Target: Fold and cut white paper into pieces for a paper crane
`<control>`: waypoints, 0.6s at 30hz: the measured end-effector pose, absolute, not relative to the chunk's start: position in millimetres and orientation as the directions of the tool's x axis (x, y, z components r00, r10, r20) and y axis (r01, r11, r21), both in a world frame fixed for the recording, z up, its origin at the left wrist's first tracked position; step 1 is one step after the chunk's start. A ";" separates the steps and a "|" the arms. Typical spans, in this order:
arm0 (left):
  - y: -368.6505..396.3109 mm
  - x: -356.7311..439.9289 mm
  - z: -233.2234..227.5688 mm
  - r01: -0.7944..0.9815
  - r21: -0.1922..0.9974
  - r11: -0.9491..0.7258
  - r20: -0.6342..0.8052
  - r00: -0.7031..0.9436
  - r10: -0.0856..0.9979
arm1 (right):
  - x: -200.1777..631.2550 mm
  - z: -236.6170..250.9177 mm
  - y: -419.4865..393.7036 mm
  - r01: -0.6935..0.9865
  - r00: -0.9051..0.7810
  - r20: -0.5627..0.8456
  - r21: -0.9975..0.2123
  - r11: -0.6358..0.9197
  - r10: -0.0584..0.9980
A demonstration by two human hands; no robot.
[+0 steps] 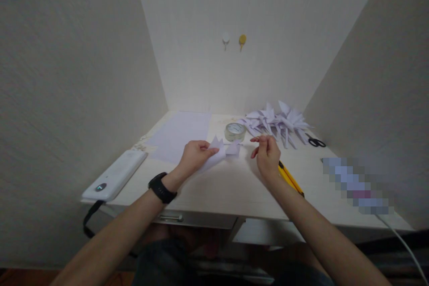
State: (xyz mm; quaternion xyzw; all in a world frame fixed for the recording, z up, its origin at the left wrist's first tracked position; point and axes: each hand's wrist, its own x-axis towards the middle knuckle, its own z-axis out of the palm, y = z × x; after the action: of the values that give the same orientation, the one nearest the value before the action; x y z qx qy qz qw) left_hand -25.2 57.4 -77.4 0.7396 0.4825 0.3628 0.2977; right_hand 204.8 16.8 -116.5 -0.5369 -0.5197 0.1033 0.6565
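White device [115,174] at the table's [228,187] left edge, paper sheet [181,134] behind. Left hand [193,157] pinching a folded paper [223,151] at mid-table, tape [235,131] just beyond. Right hand [267,155] empty, fingers loosely curled, beside the fold; yellow knife [290,178] under it, paper cranes [278,123] and scissors [316,142] farther right.

Pale textured walls [67,53] close in on three sides, forming a narrow alcove. Two small hooks, one white [225,39] and one yellow [242,40], hang on the back wall [261,22]. A light wooden bench [231,187] fills the alcove, with a drawer handle [170,217] under its front edge. Soft, even light falls from above.
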 end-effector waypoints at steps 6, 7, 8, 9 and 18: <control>57.0 -12.4 -90.3 0.271 0.935 -0.229 0.204 0.117 0.972 | 181.0 -114.8 8.6 0.286 0.380 0.558 -0.829 0.480 0.737; 57.2 -10.9 -91.9 0.226 0.952 -0.207 0.189 0.102 0.977 | 180.7 -113.4 8.5 0.248 0.390 0.546 -0.838 0.486 0.742; 57.4 -9.7 -93.5 0.187 0.965 -0.185 0.170 0.095 0.981 | 181.3 -111.6 8.4 0.211 0.392 0.527 -0.849 0.484 0.754; 57.7 -8.9 -95.0 0.157 0.974 -0.164 0.151 0.093 0.984 | 182.2 -109.9 8.2 0.177 0.379 0.501 -0.864 0.471 0.778; 53.2 -1.7 -94.8 -0.069 0.990 -0.122 0.134 0.214 0.967 | 180.7 -110.7 11.6 -0.084 -0.018 0.183 -0.980 0.181 0.983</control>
State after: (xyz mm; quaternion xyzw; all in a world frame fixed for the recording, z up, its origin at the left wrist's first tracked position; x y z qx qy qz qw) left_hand -1.7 53.2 -94.8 0.5693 0.3947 0.4868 0.5321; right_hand 180.7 11.6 -110.7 -0.4248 -0.5290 0.4788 0.5571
